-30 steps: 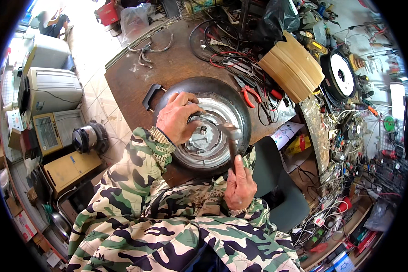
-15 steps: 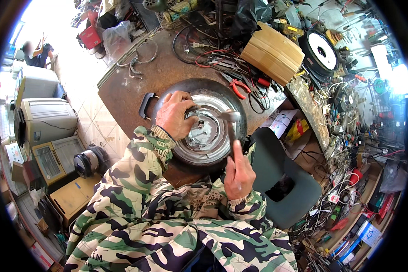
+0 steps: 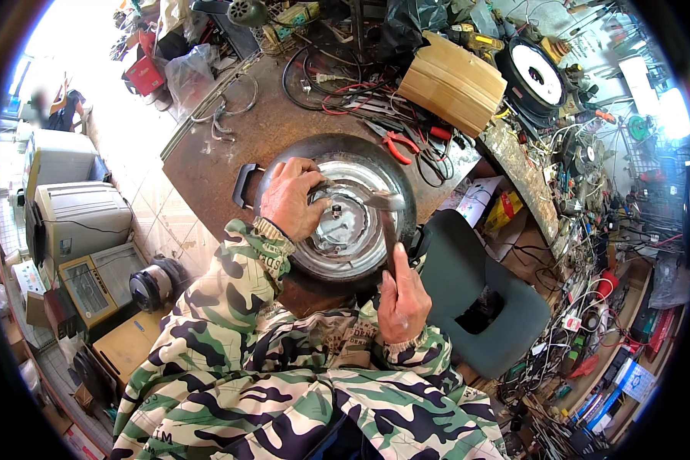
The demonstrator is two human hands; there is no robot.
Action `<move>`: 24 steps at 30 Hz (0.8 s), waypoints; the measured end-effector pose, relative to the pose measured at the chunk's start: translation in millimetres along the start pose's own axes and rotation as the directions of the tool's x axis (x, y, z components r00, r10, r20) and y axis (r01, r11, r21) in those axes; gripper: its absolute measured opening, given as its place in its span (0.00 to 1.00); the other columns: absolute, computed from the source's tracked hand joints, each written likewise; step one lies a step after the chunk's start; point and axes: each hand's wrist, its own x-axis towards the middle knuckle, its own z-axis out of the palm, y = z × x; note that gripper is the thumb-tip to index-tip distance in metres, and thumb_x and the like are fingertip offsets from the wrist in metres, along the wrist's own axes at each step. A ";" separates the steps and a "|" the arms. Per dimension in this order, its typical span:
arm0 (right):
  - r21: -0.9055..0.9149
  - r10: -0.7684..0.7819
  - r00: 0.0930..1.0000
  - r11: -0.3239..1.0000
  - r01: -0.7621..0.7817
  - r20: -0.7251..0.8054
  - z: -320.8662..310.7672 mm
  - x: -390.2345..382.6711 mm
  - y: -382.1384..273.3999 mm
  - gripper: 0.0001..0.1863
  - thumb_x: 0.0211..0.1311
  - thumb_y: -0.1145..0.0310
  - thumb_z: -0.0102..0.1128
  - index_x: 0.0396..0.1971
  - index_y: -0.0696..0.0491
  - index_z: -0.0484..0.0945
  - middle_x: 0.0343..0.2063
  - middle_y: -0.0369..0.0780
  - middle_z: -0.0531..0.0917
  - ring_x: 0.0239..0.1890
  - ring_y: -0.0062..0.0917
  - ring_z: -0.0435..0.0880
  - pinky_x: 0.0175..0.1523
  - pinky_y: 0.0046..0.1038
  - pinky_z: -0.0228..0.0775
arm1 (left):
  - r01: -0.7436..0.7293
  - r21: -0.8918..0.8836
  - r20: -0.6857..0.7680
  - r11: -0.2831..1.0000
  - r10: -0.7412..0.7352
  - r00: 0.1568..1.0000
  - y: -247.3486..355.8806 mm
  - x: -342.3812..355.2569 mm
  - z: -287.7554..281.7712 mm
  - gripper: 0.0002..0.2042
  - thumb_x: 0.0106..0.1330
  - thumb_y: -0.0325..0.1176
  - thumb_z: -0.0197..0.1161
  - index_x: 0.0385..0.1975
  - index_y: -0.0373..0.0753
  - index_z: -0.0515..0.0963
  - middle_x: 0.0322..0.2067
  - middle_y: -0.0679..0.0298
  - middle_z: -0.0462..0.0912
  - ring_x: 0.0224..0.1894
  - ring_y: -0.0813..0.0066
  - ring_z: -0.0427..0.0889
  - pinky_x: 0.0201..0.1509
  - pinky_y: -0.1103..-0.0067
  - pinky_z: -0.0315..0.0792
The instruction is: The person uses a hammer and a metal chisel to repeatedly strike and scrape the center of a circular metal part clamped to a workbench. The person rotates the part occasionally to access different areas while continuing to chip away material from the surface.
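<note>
A round, dark-rimmed metal pan (image 3: 284, 257) lies bottom up on the worktable, its ringed silver underside facing me. One black loop handle (image 3: 241, 186) sticks out at its left; another black part shows at the lower right, partly hidden by my right hand. My left hand (image 3: 293, 198) rests on the pan's left side, thumb and fingers pinching a small metal piece mostly hidden by them. A hammer (image 3: 391, 234) is gripped by my right hand (image 3: 403, 305) near the pan's lower right edge. Its head hovers over the ringed underside, slightly blurred.
Red-handled pliers (image 3: 397, 146), tangled cables and a cardboard piece (image 3: 452, 83) lie beyond the pan. A dark grey chair (image 3: 475, 299) stands at right, with cluttered tools and wires past it. Appliances (image 3: 84, 215) line the left side. Another person (image 3: 65, 107) is far left.
The hammer head has shifted slightly and its handle tilts a little differently. My left hand stays on the pan with its pinch. The whole view has moved slightly.
</note>
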 end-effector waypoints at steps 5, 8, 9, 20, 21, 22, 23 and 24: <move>0.032 0.008 0.999 0.999 -0.009 0.046 -3.6 -1.9 5.3 0.30 0.72 0.77 0.65 0.73 0.57 0.75 0.31 0.48 0.81 0.29 0.44 0.82 0.36 0.42 0.77 | 0.004 0.010 0.010 1.000 -0.005 1.000 0.2 -0.7 2.2 0.18 0.54 0.31 0.81 0.46 0.43 0.90 0.54 0.58 0.81 0.62 0.54 0.77 0.68 0.63 0.73; 0.016 -0.005 0.999 1.000 0.006 -0.039 -1.9 -6.9 8.9 0.30 0.72 0.76 0.65 0.73 0.57 0.75 0.31 0.49 0.81 0.29 0.45 0.82 0.37 0.42 0.77 | -0.014 0.002 0.009 1.000 0.014 1.000 -0.5 1.8 6.7 0.18 0.54 0.31 0.81 0.47 0.43 0.90 0.54 0.58 0.81 0.61 0.53 0.77 0.68 0.63 0.73; 0.012 -0.005 0.998 1.000 0.006 -0.057 -1.3 -7.7 10.5 0.30 0.72 0.76 0.65 0.74 0.57 0.75 0.31 0.49 0.81 0.29 0.45 0.82 0.37 0.42 0.76 | -0.017 -0.007 0.008 1.000 0.017 1.000 1.0 3.1 7.4 0.18 0.54 0.31 0.81 0.47 0.43 0.90 0.54 0.58 0.81 0.61 0.53 0.77 0.68 0.63 0.73; 0.016 0.011 0.992 1.000 -0.010 -0.122 3.0 -15.6 16.5 0.32 0.71 0.77 0.66 0.75 0.53 0.75 0.30 0.46 0.80 0.28 0.43 0.80 0.35 0.41 0.75 | -0.027 -0.002 0.019 1.000 0.027 0.999 -1.9 8.6 18.8 0.18 0.54 0.32 0.81 0.46 0.42 0.91 0.54 0.57 0.81 0.61 0.52 0.78 0.68 0.62 0.73; 0.012 0.036 0.998 0.999 -0.035 -0.059 0.2 -14.1 17.2 0.31 0.71 0.79 0.66 0.74 0.56 0.75 0.32 0.48 0.82 0.30 0.44 0.81 0.37 0.41 0.76 | -0.025 0.005 0.015 1.000 0.025 1.000 -0.3 10.1 18.9 0.18 0.54 0.32 0.81 0.46 0.42 0.91 0.54 0.57 0.81 0.61 0.53 0.78 0.68 0.63 0.73; 0.005 0.062 0.998 0.998 -0.062 0.003 -4.2 -10.9 17.4 0.30 0.70 0.80 0.65 0.73 0.58 0.76 0.34 0.49 0.84 0.32 0.45 0.83 0.39 0.40 0.77 | -0.025 0.009 0.014 1.000 0.024 1.000 0.8 11.3 20.1 0.18 0.54 0.32 0.81 0.46 0.42 0.91 0.54 0.57 0.81 0.61 0.53 0.78 0.68 0.63 0.73; -0.008 0.090 0.994 0.996 -0.090 0.063 -7.1 -9.7 18.0 0.29 0.70 0.81 0.65 0.72 0.60 0.76 0.37 0.51 0.86 0.34 0.46 0.85 0.42 0.40 0.79 | -0.023 0.009 0.024 1.000 0.023 0.999 1.7 11.3 22.3 0.18 0.53 0.32 0.81 0.46 0.42 0.91 0.54 0.57 0.81 0.61 0.53 0.78 0.68 0.63 0.73; 0.027 0.058 0.998 0.998 -0.058 0.025 -5.3 -11.1 17.7 0.29 0.70 0.81 0.65 0.72 0.60 0.76 0.37 0.51 0.85 0.33 0.46 0.84 0.42 0.40 0.78 | -0.009 0.018 0.022 1.000 0.008 1.000 1.9 7.3 18.4 0.18 0.53 0.32 0.82 0.46 0.43 0.91 0.54 0.57 0.81 0.61 0.53 0.78 0.68 0.63 0.73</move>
